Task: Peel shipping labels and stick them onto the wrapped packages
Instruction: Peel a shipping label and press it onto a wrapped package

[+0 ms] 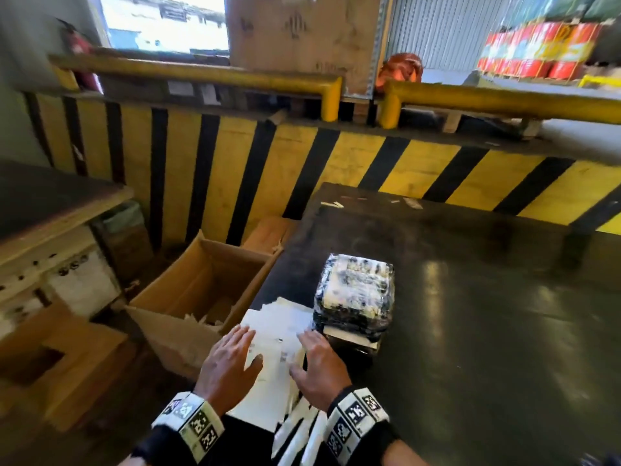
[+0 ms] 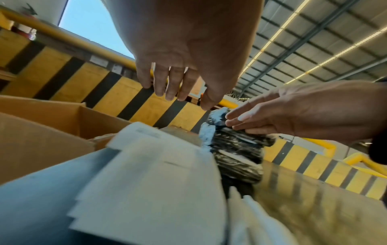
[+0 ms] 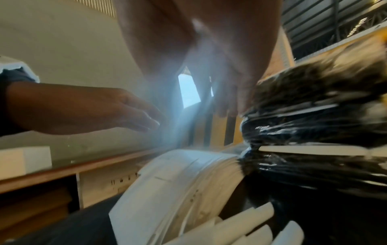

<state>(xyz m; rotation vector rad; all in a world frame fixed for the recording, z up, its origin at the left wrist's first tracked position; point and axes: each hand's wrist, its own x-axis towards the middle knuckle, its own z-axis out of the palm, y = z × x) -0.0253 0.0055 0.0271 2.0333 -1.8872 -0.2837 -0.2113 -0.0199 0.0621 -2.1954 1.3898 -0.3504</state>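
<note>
From the head view, both hands hover palm-down over the labels (image 1: 268, 334) at the table's (image 1: 487, 314) near-left corner, left hand (image 1: 228, 361) and right hand (image 1: 317, 364) with fingers spread, gripping nothing, the package (image 1: 354, 290) just beyond. The left wrist view shows those straight fingers (image 2: 167, 82) above the sheets, the box (image 2: 52, 126) alongside. The right wrist view is blurred, the package at the right.

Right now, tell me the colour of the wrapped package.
Black under glossy clear film, wrapped package; head view shows it best.

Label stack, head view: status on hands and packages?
Left hand and right hand open above label stack, nothing peeled. Wrapped packages stacked beside it, unlabelled on top. Nothing in the way.
</note>
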